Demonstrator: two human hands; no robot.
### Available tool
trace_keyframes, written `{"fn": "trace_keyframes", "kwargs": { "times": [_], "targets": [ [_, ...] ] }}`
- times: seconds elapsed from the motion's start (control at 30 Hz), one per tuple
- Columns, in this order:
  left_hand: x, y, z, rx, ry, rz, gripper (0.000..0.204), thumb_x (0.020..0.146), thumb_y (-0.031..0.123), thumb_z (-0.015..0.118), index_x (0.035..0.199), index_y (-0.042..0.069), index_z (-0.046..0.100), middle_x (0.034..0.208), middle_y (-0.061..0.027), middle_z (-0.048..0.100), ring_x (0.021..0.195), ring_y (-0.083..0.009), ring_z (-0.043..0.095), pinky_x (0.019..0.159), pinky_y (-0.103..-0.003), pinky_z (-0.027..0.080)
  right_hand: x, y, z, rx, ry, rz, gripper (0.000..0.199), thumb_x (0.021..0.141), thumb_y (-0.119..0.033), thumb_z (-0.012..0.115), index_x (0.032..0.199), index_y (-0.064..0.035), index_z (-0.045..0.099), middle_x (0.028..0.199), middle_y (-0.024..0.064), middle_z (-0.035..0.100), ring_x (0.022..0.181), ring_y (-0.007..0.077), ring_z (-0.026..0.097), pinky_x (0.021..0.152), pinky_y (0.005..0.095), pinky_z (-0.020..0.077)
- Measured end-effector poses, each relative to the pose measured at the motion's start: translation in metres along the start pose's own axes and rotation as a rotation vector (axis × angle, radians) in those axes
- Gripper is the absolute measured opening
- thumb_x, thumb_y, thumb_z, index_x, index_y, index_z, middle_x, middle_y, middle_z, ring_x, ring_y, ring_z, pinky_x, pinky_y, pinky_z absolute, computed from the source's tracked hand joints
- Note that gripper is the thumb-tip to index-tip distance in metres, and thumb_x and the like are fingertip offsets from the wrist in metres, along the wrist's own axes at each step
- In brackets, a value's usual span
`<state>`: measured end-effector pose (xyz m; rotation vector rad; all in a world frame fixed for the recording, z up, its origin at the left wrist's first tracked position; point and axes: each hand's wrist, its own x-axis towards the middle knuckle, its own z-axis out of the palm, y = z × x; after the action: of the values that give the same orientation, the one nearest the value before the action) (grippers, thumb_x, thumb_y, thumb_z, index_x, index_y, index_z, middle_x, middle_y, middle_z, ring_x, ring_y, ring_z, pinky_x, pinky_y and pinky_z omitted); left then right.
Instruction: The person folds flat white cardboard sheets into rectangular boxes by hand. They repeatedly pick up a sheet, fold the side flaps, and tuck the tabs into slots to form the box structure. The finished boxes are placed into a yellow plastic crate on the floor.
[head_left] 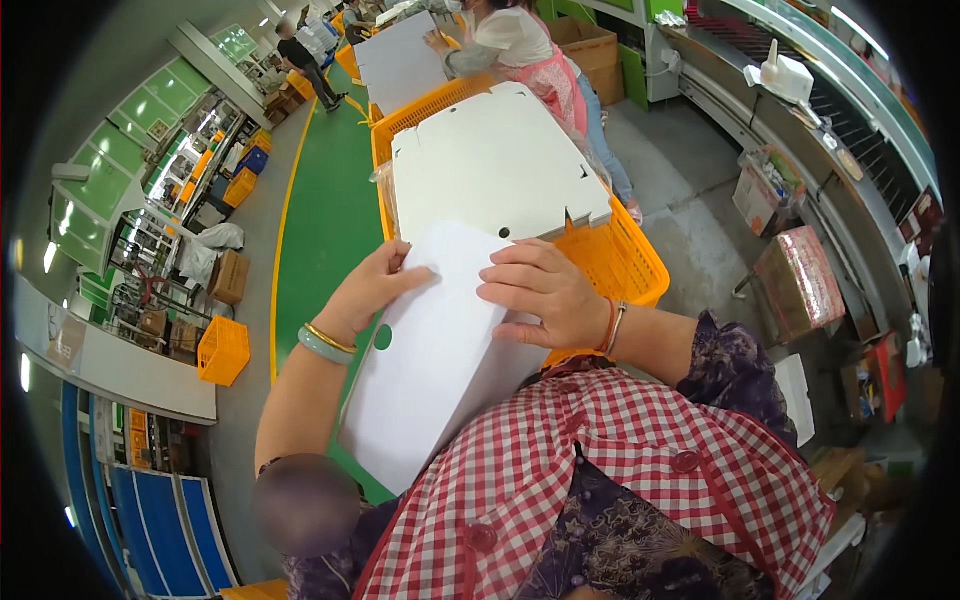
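Note:
Against my checked apron I hold a white cardboard box [415,395], tilted, with a round hole near its left edge. My left hand [378,285] grips its upper left edge; the thumb lies on the white face and the other fingers are mostly hidden. On the upper right side, the bent fingers of my right hand [530,290] press on the box along a fold. Just beyond it, flat white cardboard blanks [480,155] with small notches lie in a stack on a yellow plastic crate [640,262].
Farther ahead, a person in a pink apron [550,85] handles another white sheet [400,60]. A conveyor [830,110] runs along the right, with a wrapped carton [800,280] near it. At left, a yellow basket [223,350] stands by the green walkway [325,190].

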<state>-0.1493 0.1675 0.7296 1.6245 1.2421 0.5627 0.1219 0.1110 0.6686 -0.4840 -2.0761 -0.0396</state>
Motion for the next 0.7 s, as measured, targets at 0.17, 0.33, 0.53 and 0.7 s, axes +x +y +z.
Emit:
{"fn": "trace_keyframes", "kwargs": {
  "times": [0.17,0.33,0.53,0.7],
  "targets": [
    [-0.001,0.011,0.015,0.236,0.104,0.120,0.070,0.071,0.035,0.083,0.115,-0.010,0.051,0.084,-0.0057,0.056,0.073,-0.0107,0.051,0.062,-0.023,0.043,-0.005,-0.003,0.000,0.304,0.150,0.354,0.054,0.082,-0.034,0.070,0.125,-0.0065,0.053,0.125,0.0133,0.055,0.119,0.0272,0.050,0.102,0.0373,0.0381],
    [-0.006,0.011,0.017,0.199,0.080,0.037,0.057,0.080,0.019,0.075,0.121,-0.007,0.047,0.104,-0.0131,0.061,0.092,-0.0159,0.060,0.081,-0.027,0.048,-0.005,-0.006,0.001,0.886,0.036,0.886,0.063,0.085,-0.033,0.066,0.137,-0.0035,0.044,0.127,0.0144,0.054,0.118,0.0217,0.050,0.100,0.0331,0.0390],
    [-0.012,0.027,0.024,0.095,0.042,-0.052,0.056,0.079,0.022,0.075,0.118,-0.008,0.049,0.101,-0.0137,0.062,0.091,-0.0165,0.060,0.080,-0.026,0.048,-0.006,-0.011,0.014,0.832,0.161,0.899,0.054,0.086,-0.027,0.062,0.131,-0.0011,0.048,0.118,0.0134,0.058,0.108,0.0200,0.054,0.095,0.0326,0.0421],
    [-0.009,0.011,0.028,0.150,0.090,0.002,0.056,0.085,0.035,0.070,0.115,-0.008,0.051,0.090,-0.0109,0.062,0.080,-0.0138,0.058,0.070,-0.025,0.047,-0.009,-0.014,0.020,0.711,0.266,0.846,0.042,0.092,-0.024,0.054,0.125,0.0008,0.054,0.111,0.0149,0.059,0.101,0.0213,0.056,0.090,0.0317,0.0437]
  ]
}}
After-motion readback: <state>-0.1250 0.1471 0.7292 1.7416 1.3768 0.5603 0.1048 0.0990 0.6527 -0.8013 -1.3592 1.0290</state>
